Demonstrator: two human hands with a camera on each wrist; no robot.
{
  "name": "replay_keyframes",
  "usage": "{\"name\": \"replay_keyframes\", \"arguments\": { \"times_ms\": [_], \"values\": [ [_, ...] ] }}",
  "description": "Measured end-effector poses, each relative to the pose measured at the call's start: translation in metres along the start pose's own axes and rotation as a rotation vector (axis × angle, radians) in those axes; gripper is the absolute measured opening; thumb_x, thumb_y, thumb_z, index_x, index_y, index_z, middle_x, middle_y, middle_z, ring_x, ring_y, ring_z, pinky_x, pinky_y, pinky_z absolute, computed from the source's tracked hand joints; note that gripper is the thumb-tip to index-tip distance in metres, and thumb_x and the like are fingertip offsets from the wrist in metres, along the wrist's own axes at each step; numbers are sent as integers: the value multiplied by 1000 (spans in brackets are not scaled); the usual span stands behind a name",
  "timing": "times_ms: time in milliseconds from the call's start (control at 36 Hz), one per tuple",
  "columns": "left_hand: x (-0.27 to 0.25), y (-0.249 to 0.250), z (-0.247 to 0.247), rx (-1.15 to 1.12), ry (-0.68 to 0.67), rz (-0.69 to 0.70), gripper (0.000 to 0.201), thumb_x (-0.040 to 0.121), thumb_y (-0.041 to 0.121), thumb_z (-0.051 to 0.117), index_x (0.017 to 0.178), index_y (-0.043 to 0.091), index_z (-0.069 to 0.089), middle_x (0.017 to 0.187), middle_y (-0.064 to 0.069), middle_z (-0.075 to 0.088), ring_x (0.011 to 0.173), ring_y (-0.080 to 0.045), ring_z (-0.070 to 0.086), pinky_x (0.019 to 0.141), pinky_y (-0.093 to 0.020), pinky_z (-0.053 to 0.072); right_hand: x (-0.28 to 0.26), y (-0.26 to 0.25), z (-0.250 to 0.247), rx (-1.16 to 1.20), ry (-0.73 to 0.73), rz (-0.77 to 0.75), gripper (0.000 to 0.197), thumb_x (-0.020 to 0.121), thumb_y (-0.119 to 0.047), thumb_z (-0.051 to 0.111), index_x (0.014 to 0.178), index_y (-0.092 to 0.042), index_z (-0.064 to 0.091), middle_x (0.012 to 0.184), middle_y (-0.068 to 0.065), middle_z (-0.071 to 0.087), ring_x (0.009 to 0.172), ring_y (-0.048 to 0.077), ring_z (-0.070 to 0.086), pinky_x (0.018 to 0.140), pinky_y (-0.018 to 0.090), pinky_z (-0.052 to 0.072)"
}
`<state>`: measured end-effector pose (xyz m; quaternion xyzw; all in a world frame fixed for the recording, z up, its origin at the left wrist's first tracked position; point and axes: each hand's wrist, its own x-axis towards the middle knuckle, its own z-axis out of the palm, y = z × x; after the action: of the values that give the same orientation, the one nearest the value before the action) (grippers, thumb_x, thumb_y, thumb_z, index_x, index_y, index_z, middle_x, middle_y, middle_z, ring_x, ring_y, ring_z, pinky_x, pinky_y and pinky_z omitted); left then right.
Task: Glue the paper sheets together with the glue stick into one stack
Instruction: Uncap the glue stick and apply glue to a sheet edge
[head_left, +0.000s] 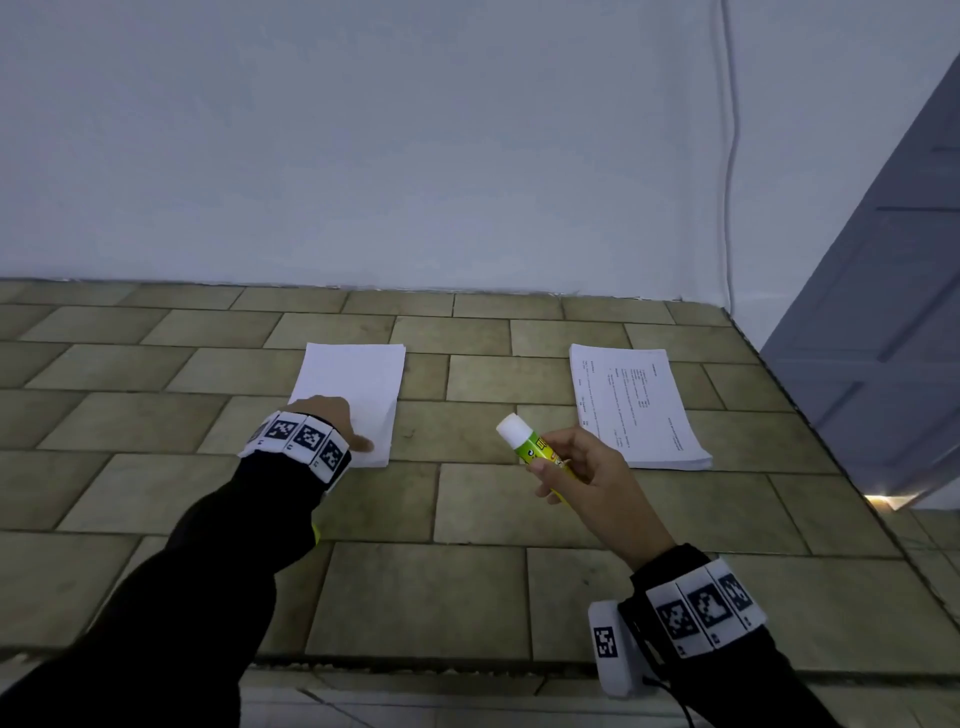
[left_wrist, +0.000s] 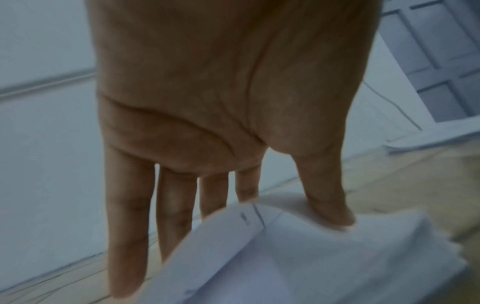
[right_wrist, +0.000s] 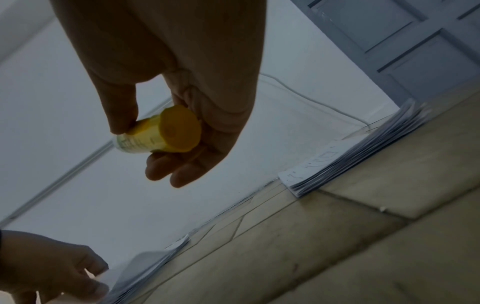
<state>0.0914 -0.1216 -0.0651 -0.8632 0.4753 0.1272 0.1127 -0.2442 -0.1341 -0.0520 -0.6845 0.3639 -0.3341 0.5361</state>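
Two stacks of paper lie flat on the tiled bench (head_left: 467, 587), well apart. The blank stack (head_left: 358, 384) sits on the left; the printed stack (head_left: 639, 405) sits on the right, near the grey door (head_left: 883, 291).

Left hand (head_left: 324, 415): rests on the near left corner of the blank stack. In the left wrist view the fingers (left_wrist: 127, 226) are straight and slightly spread, and the thumb (left_wrist: 327, 201) presses down on the top sheet (left_wrist: 298, 257), whose near edge curls up in front of the fingers. Hand flat, not gripping — pressing only.

Right hand (head_left: 587, 467): raised above the bench between the two stacks, nearer the printed one. It grips the glue stick (head_left: 535, 447) — thumb on one side, fingers curled round the other. The stick is tilted, white cap end pointing up and towards the blank stack, clear of both stacks. The right wrist view shows its yellow base (right_wrist: 179, 129) facing the wrist.

A white cable (head_left: 732, 156) runs down the wall behind the printed stack.
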Motion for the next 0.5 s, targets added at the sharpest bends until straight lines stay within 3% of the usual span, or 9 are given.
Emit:
{"name": "replay_keyframes", "arguments": {
  "times_ms": [56, 111, 222, 306, 361, 444, 500],
  "values": [
    [-2, -4, -9, -54, 17, -6, 63, 85, 60, 63, 120, 8, 56, 116, -9, 63, 102, -25, 59, 79, -30, 43, -1, 0, -2, 3, 2, 5, 16, 89, -15, 66, 104, -15, 63, 97, 9, 68, 73, 20, 67, 66, 31, 55],
    [-8, -7, -22, -102, 82, -19, 59, 89, 55, 61, 125, 9, 54, 125, -10, 60, 109, -27, 58, 83, -33, 44, -2, 1, -3, 14, 14, 8, 15, 89, -14, 67, 104, -15, 63, 96, 9, 68, 72, 19, 66, 65, 30, 55],
    [-38, -7, -50, -201, 284, 0, 45, 92, 46, 60, 123, 13, 54, 113, -10, 64, 96, -29, 59, 77, -35, 43, -2, 1, -8, 38, 57, 12, 14, 89, -12, 66, 102, -14, 62, 91, 6, 68, 70, 18, 66, 64, 33, 55],
    [-62, 1, -62, -273, 428, 121, 33, 91, 42, 61, 115, 19, 57, 95, -2, 61, 82, -25, 56, 70, -35, 41, -2, -1, -16, 45, 117, 0, 16, 89, -12, 64, 105, -11, 61, 92, 6, 67, 71, 18, 67, 65, 32, 57],
    [-76, 12, -62, -324, 394, 268, 35, 90, 39, 61, 120, 22, 57, 108, 0, 62, 91, -25, 58, 78, -36, 46, -1, -1, -21, 44, 191, -17, 17, 90, -13, 64, 106, -10, 60, 94, 8, 67, 72, 20, 67, 65, 33, 57],
    [-95, 29, -47, -368, 220, 477, 45, 86, 35, 69, 128, 27, 57, 124, 4, 60, 105, -16, 57, 89, -32, 44, 0, -1, -28, 86, 328, -29, 15, 90, -12, 64, 105, -12, 60, 92, 6, 66, 70, 22, 66, 63, 34, 58],
    [-105, 38, -31, -343, 100, 576, 59, 78, 49, 70, 132, 31, 55, 129, 6, 58, 112, -13, 55, 95, -30, 42, 0, -1, -31, 122, 387, -29, 13, 90, -11, 63, 103, -13, 61, 90, 6, 66, 68, 20, 64, 62, 35, 58]
  ]
}}
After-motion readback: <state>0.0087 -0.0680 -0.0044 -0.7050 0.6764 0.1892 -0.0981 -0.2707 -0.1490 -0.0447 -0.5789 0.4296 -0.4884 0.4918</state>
